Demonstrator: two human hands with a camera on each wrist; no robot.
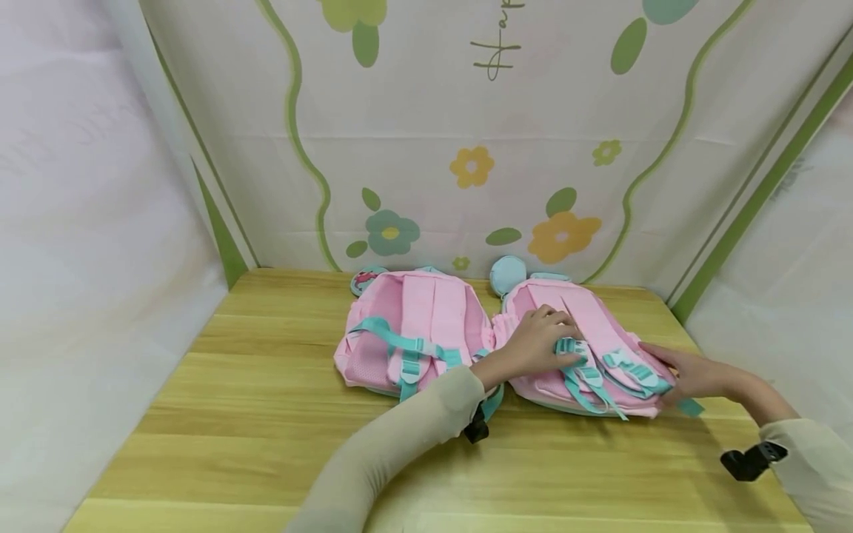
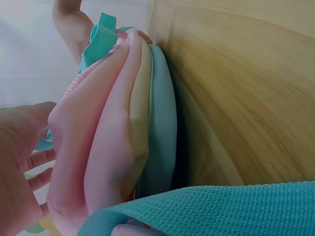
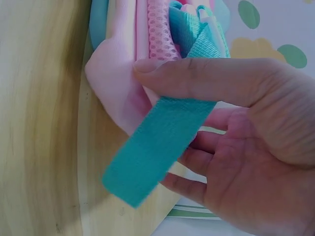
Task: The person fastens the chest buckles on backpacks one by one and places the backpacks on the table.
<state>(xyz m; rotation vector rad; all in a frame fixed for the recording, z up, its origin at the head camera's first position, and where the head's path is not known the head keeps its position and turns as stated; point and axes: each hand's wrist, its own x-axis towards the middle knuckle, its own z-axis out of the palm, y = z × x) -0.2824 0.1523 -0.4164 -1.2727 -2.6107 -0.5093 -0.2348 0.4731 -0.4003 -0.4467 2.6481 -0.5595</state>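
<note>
Two pink backpacks with teal straps lie on a wooden table, their strap sides up. My left hand (image 1: 541, 340) rests over the right backpack (image 1: 593, 296), fingers spread across its shoulder strap and thumb near a teal buckle (image 1: 571, 346). At that bag's lower right corner, my right hand (image 1: 696, 375) grips the edge, its thumb on the pink fabric (image 3: 118, 78) and its other fingers bent on the far side. A loose teal strap end (image 3: 147, 152) hangs past the right thumb. The left backpack (image 1: 433, 296) lies beside my left forearm, which overlaps it.
A round teal pouch (image 1: 508, 275) sits at the top of the right backpack, and a round patterned one (image 1: 368, 280) at the left backpack's top. Behind the wooden table (image 1: 266, 414) hangs a flowered cloth (image 1: 413, 163). Each wrist carries a small black camera (image 1: 753, 460).
</note>
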